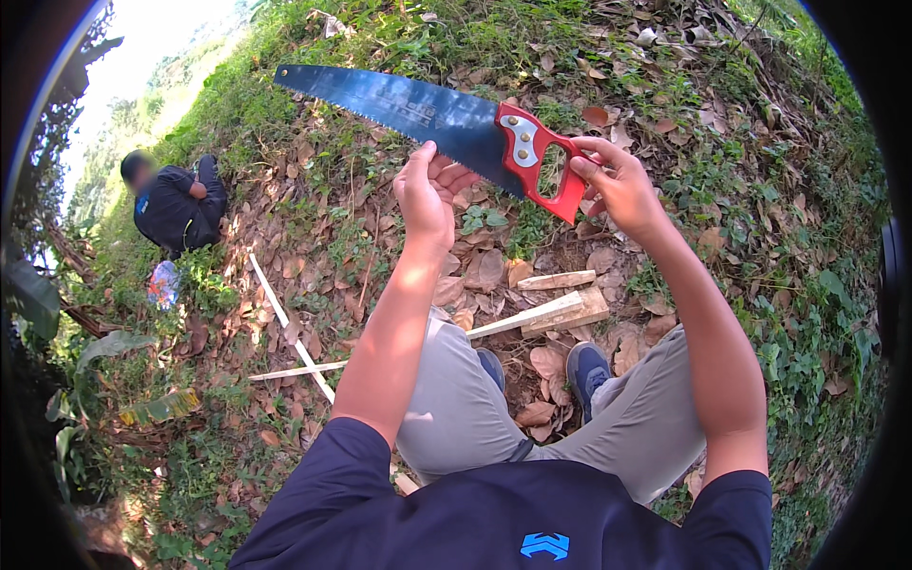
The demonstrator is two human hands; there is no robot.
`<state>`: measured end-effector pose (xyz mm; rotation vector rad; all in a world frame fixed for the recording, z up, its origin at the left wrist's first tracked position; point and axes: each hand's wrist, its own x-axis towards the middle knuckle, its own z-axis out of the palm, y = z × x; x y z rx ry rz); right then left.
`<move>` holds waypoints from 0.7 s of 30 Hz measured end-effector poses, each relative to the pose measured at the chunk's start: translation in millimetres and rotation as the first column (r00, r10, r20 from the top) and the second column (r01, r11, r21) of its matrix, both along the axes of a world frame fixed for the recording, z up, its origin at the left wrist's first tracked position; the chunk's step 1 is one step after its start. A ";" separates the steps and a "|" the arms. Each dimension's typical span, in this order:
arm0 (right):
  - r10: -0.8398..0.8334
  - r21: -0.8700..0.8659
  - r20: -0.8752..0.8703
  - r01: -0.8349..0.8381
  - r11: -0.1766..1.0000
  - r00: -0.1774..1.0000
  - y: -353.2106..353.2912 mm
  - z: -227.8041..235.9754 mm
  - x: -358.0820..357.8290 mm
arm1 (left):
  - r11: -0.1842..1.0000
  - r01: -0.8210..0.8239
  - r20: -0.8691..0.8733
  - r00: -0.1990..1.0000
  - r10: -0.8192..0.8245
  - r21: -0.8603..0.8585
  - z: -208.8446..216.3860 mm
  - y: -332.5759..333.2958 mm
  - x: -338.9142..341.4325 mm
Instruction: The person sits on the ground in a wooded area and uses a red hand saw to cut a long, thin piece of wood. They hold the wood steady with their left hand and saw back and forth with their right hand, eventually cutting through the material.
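Note:
A hand saw (408, 109) with a dark blue-grey blade and a red handle is held up in front of me, its tip pointing to the far left and its teeth facing me. My right hand (622, 185) grips the back of the handle between thumb and fingers. Beside the toothed edge, near the middle of the blade, is my left hand (430, 195), palm up with thumb and fingers apart. Its fingertips come close to the blade; whether they touch it I cannot tell.
Beyond my feet a wooden block (575, 313) lies on dry leaves, with a long wood strip (522, 315) across it and a short pointed piece (556, 280) behind. Two thin strips (285, 318) cross at left. Another person (180, 204) sits far left near a colourful bag (163, 285).

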<state>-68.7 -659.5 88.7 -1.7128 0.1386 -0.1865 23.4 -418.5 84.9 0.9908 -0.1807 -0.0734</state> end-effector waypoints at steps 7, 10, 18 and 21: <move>0.002 -0.035 -0.023 -0.003 0.999 1.000 -1.8 1.8 -1.2 | 0.998 0.046 0.016 0.999 -0.046 0.037 0.7 3.6 0.0; 0.011 -0.017 -0.028 -0.011 1.000 1.000 -2.5 -1.7 0.6 | 0.997 0.060 0.043 0.997 -0.062 0.048 1.8 4.1 -2.0; 0.015 -0.035 -0.043 -0.017 0.999 0.999 -4.8 -4.8 1.7 | 0.997 0.041 0.086 0.995 -0.046 0.058 0.0 3.7 -1.9; 0.012 -0.046 -0.042 -0.014 0.999 0.999 -5.4 -4.0 0.8 | 0.996 0.036 0.092 0.995 -0.043 0.085 0.9 1.5 -2.9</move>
